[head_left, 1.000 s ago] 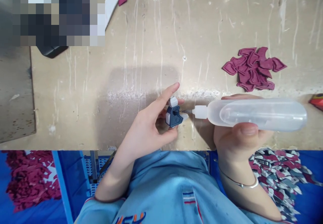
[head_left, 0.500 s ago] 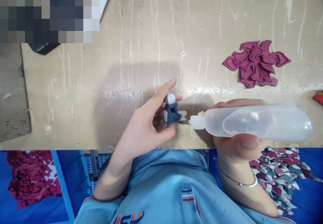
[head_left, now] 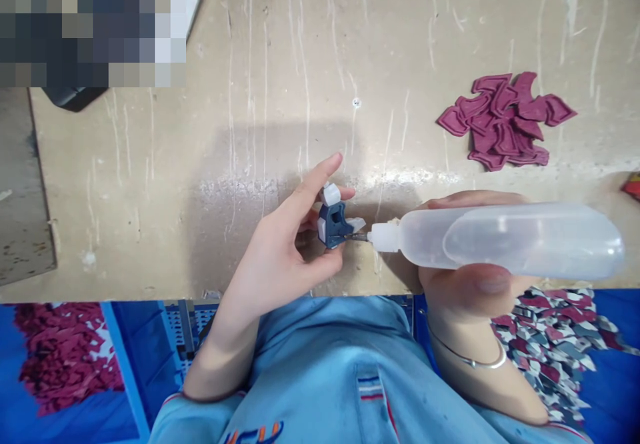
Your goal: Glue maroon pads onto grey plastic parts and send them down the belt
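Note:
Between thumb and fingers, my left hand [head_left: 280,251] holds a small dark blue and white moulded piece [head_left: 331,226] just above the table. White parts stick out at its top and right side. My right hand [head_left: 470,291] is wrapped round a translucent squeeze bottle [head_left: 510,241], which lies level with its nozzle pointing left. The thin metal tip [head_left: 357,237] of the bottle meets the lower right part of the blue piece. A clear liquid seems to be inside the bottle.
A pile of maroon pieces [head_left: 505,121] lies on the worn table [head_left: 280,97] at the right. Below the table edge, one blue bin [head_left: 135,357] holds maroon pieces; another at the right holds mixed maroon, white and dark pieces [head_left: 550,344]. A red object [head_left: 632,185] sits at the right edge.
The bottle's tip has moved slightly left over the blue piece, from its lower right edge onto its face. The whole view has shifted a little.

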Tool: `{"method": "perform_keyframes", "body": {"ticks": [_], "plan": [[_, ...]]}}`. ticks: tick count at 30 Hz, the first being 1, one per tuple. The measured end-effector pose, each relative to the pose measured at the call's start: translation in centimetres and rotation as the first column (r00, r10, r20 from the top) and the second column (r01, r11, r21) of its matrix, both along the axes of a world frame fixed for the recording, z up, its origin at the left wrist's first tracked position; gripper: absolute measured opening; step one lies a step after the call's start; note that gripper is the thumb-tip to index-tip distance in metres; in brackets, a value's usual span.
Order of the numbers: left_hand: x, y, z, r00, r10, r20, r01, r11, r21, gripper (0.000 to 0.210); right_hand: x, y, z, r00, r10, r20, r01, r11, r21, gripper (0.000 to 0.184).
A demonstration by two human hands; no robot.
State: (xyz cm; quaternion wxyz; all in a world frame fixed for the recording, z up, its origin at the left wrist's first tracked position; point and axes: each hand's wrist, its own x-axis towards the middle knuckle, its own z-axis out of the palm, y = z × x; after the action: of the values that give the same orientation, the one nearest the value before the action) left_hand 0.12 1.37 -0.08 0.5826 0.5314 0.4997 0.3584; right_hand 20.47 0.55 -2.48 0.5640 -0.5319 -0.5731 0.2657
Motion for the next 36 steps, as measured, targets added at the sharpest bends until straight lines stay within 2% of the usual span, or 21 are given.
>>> {"method": "perform_keyframes", "body": {"ticks": [9,14,21,27,33,36], "plan": [[-0.17,0.02,-0.39,1.000,-0.024,-0.008,0.024,0.998,0.057,0.091,0.46,-0.22,-0.36,0.998,0.014,0.058,-0.018,0.998,0.057,0.048],[-0.13,0.03,-0.21,1.000,-0.015,-0.010,0.016,0.998,0.057,0.085,0.32,-0.27,-0.06,0.987,-0.124,0.102,0.117,0.990,0.073,0.048],[-0.06,0.00,-0.26,1.000,-0.009,-0.019,0.010,0.999,0.050,0.087,0.51,-0.33,-0.29,0.947,-0.257,0.194,0.233,0.962,0.141,0.049],[-0.03,0.05,-0.11,0.999,0.000,-0.037,0.001,1.000,0.029,0.086,0.57,-0.22,-0.48,0.958,-0.198,0.208,0.171,0.975,0.143,0.052],[-0.06,0.00,-0.08,1.000,-0.009,-0.025,0.009,0.999,0.030,0.086,0.24,-0.12,-0.28,0.962,-0.212,0.174,0.196,0.975,0.106,0.057],[-0.08,-0.08,-0.18,1.000,-0.014,-0.020,0.014,0.999,0.031,0.086,0.09,0.01,-0.16,0.968,-0.196,0.159,0.181,0.978,0.104,0.054]]}}
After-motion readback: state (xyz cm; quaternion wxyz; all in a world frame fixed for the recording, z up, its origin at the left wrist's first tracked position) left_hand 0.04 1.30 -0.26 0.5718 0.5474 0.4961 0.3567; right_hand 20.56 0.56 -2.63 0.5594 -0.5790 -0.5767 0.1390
